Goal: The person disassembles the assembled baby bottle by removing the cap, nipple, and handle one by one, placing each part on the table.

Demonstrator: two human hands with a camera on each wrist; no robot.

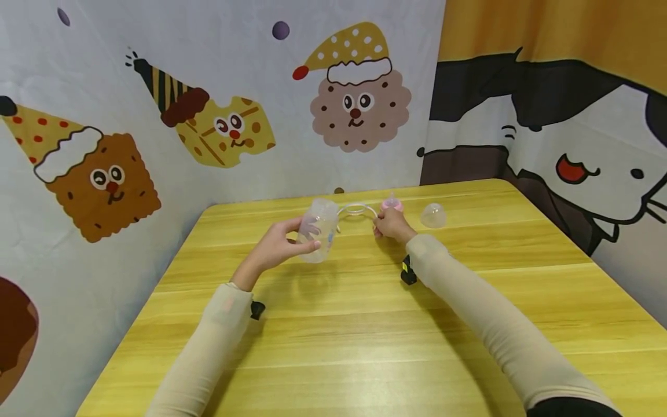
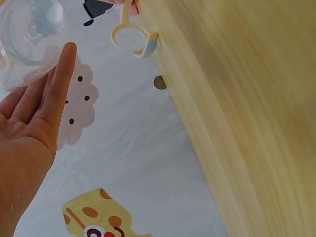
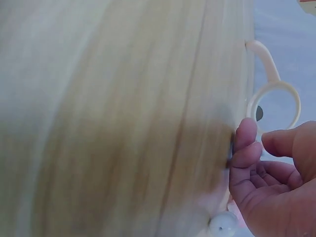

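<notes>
My left hand [image 1: 277,248] grips a clear baby bottle [image 1: 324,223], thumb on the near side, and tilts it above the table. The left wrist view shows the see-through bottle [image 2: 37,61] against that hand's fingers. With thumb and fingertips, my right hand [image 1: 392,225] pinches one end of a white bottle handle [image 1: 366,208]. Its round middle ring and curved far arm [image 3: 266,59] show in the right wrist view. Just behind the right hand stands a pink collar with a nipple [image 1: 392,204], its lower part hidden by the hand.
A clear domed cap [image 1: 433,215] sits on the wooden table [image 1: 333,341], right of the pink collar. Behind the table's far edge hangs a printed cloth [image 1: 224,46] with cartoon figures. Black wrist devices [image 1: 409,271] hang below the sleeves.
</notes>
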